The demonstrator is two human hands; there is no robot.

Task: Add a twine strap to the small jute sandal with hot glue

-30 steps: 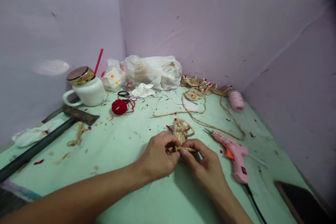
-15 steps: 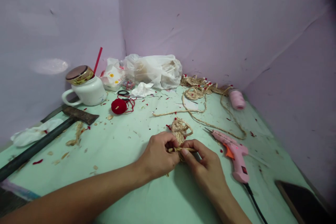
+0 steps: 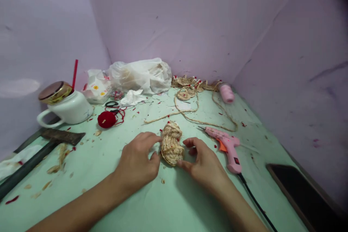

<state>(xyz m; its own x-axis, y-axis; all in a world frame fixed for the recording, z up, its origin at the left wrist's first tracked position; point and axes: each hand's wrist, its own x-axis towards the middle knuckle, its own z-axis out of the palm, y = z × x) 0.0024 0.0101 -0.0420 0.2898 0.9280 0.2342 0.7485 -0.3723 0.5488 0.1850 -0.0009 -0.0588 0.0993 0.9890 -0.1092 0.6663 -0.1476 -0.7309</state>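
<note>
A small woven straw piece (image 3: 172, 146), shaped like a little slipper with red bits at its edges, lies on the pale green table top (image 3: 152, 199). My left hand (image 3: 140, 157) is at its left side, thumb and fingers apart, with a fingertip close to the straw. On the other side my right hand (image 3: 202, 161) is open, its thumb at the lower right edge of the piece and its fingers curved beside it. Neither hand grips it. A pink glue gun (image 3: 227, 146) with an orange trigger lies just right of my right hand.
Behind the piece runs a loose straw cord (image 3: 202, 120). Braided straw pieces (image 3: 186, 81) and a pink thread spool (image 3: 226, 93) sit at the back. Leftward are red yarn (image 3: 106, 119), a white mug (image 3: 72, 108) and a hammer (image 3: 62, 136). A dark phone-like slab (image 3: 301, 192) lies right.
Both hands have let go of the straw strand they were pinching and moved apart. The woven piece now shows whole between them. The camera view has shifted to the right.
</note>
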